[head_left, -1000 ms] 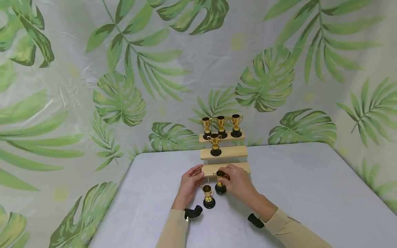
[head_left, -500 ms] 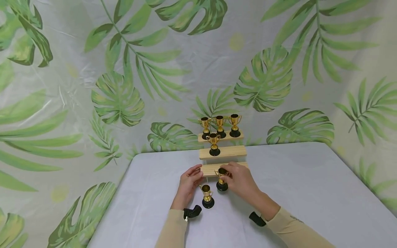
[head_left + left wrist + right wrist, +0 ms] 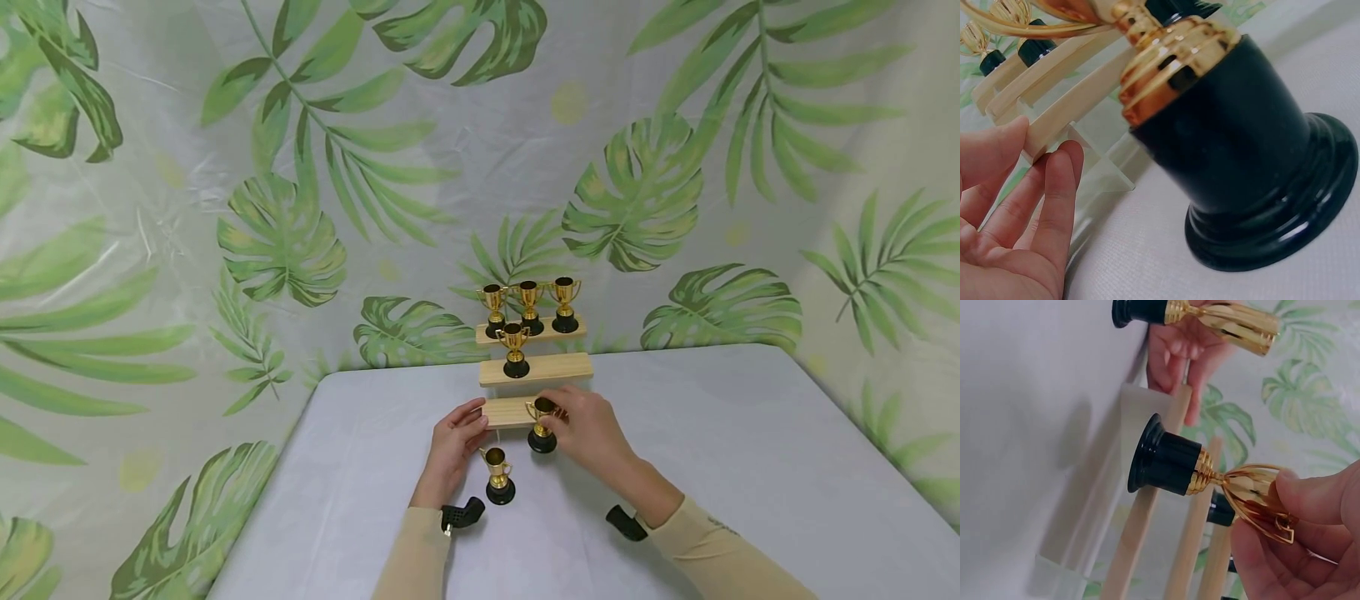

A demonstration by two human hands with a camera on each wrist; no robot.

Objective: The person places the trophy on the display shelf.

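Currently:
1. Right hand point(image 3: 592, 433) pinches the cup of a gold trophy point(image 3: 542, 423), fingers point(image 3: 1310, 506) curled round it; its base is off the tabletop point(image 3: 712, 433), just in front of the lowest wooden step point(image 3: 506, 411).
2. Left hand point(image 3: 457, 442) holds nothing, fingers loosely straight, tips touching that step's left end.
3. Second trophy point(image 3: 498, 477) stands upright on the tabletop beside the left hand.
4. Four more trophies on the upper steps.

I see gold trophies point(image 3: 542, 423) with glossy black bases on pale wood steps point(image 3: 536, 367), a light grey table point(image 3: 750, 433) beneath, and a green leaf-print backdrop point(image 3: 300, 167) behind the steps.
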